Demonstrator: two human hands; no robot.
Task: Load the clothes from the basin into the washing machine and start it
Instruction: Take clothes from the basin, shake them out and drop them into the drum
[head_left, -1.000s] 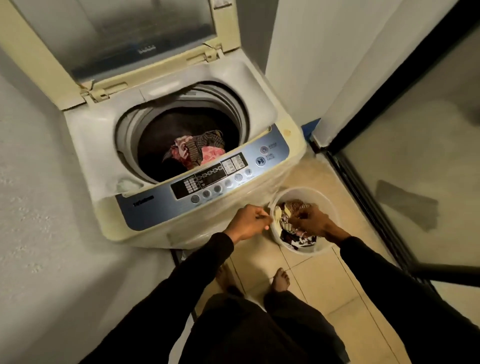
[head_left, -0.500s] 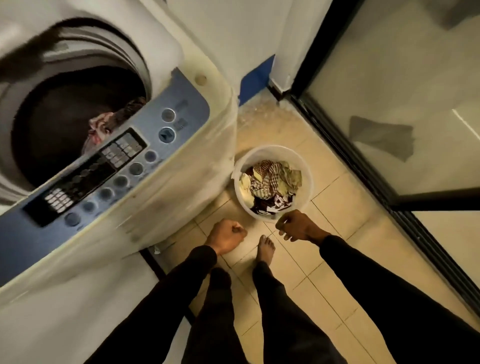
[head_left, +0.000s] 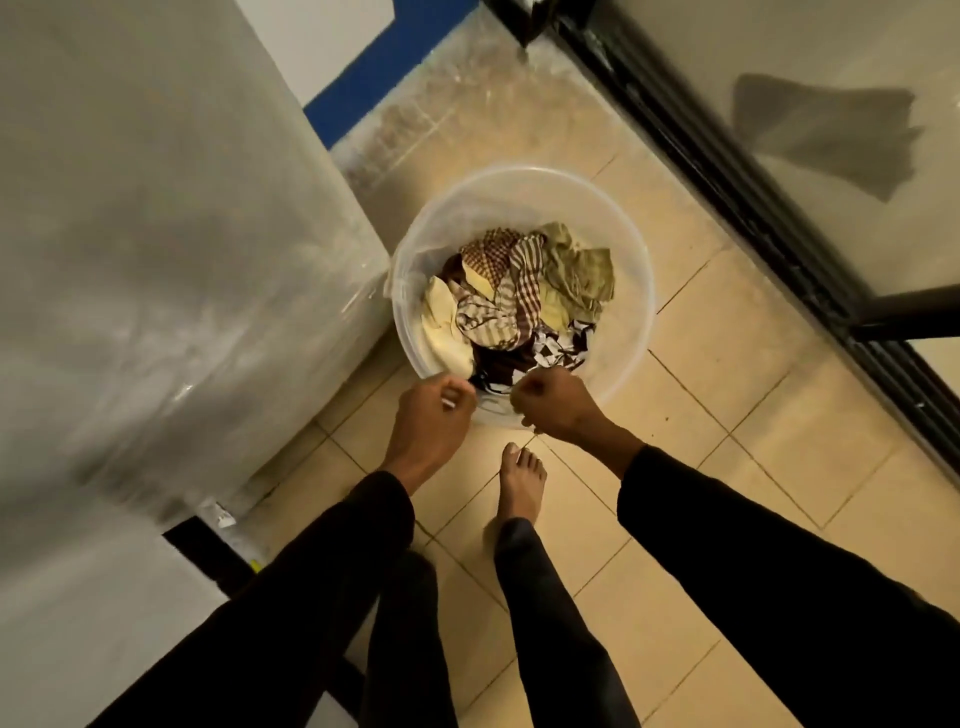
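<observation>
My two hands reach down to the near rim of one translucent basin on the tiled floor. My left hand sits at the rim's left, its fingers curled, with something small and white showing at the fingertips; whether it grips the rim I cannot tell. My right hand is beside it, a little apart, fingers curled in a loose fist at the rim, over the edge of the clothes; whether it pinches cloth I cannot tell either. Both arms wear black sleeves.

The clothes lie heaped in the basin's bottom: brown-and-white checked cloth in the middle, pale yellow at the left, olive green at the right, and a black-and-white print nearest my hands. The pieces are too tangled to count.

One bare foot stands on the tiles just behind the basin, between my arms; two dark trouser legs show below.

The washer, wrapped in clear plastic, fills the left side, its corner touching or just beside the basin. One dark-framed glass door runs along the right, and one blue strip edges the far wall.
</observation>
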